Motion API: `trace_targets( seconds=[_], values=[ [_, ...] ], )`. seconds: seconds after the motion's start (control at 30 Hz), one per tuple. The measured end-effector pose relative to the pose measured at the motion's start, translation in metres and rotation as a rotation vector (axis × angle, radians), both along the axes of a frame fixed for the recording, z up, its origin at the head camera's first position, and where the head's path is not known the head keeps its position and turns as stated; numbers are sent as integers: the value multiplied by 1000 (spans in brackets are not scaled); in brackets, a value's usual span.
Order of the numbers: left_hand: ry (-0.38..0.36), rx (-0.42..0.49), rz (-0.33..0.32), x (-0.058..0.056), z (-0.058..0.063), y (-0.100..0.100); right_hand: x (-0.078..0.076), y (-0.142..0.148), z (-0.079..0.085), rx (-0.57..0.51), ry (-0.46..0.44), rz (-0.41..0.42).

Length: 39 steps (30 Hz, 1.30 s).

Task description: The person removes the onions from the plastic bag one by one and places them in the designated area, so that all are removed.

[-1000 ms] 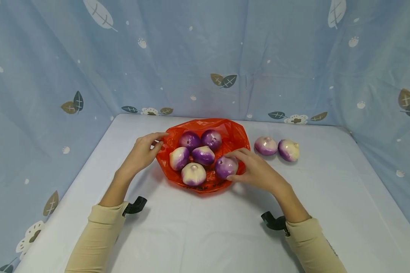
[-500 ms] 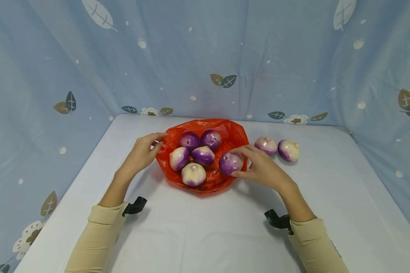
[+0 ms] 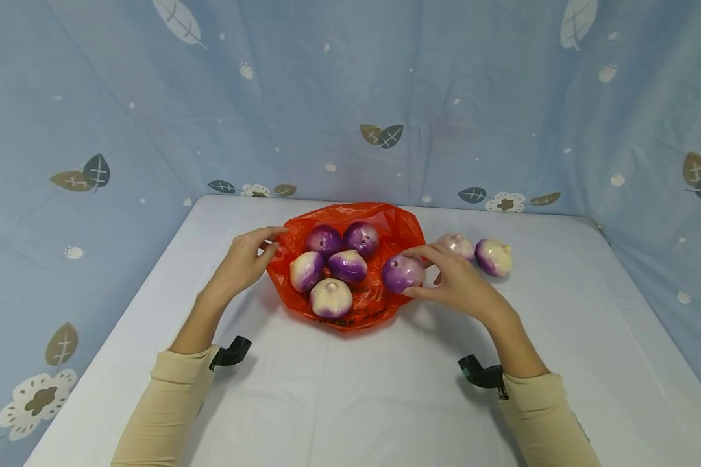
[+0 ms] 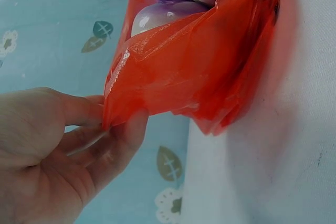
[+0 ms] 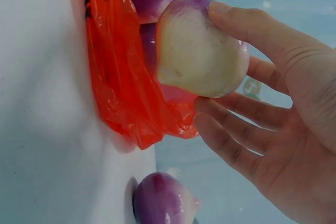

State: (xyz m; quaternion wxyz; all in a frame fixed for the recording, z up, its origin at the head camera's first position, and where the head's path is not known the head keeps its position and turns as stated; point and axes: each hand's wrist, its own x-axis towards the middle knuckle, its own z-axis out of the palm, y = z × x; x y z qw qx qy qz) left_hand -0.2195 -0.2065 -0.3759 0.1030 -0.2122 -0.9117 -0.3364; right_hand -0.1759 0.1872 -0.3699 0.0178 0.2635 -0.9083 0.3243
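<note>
A red plastic bag (image 3: 394,227) lies opened out on the table, with several purple-and-white onions inside, among them a pale onion (image 3: 331,298) at the front. My left hand (image 3: 246,263) pinches the bag's left rim between thumb and fingers, as the left wrist view shows. At the bag's right side my right hand (image 3: 458,282) holds a glossy onion (image 3: 403,274) between thumb and fingertips. In the right wrist view this onion (image 5: 202,51) is raised beside the bag's rim, its pale pointed end towards the camera.
Two more onions lie on the white table (image 3: 350,402) right of the bag: one partly hidden onion (image 3: 457,245) behind my right hand, and another onion (image 3: 493,257) beside it. A blue patterned curtain (image 3: 304,97) hangs around the table's back and sides.
My right hand has moved right with its onion, from above the bag's inside to the right rim. The left hand and the bag have stayed in place.
</note>
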Motion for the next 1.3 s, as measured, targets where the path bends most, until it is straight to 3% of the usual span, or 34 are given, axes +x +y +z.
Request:
trace_targets(
  seconds=[0.57,0.93,1.3],
  values=[
    [-16,-1,9,-2,-2,0,-4,21,5,-21,22,-88],
    [-2,-6,2,0,-2,0,-2,37,10,-109,38,-82],
    [6,-4,-1,0,-4,0,-3,50,11,-70,94,-143]
  ],
)
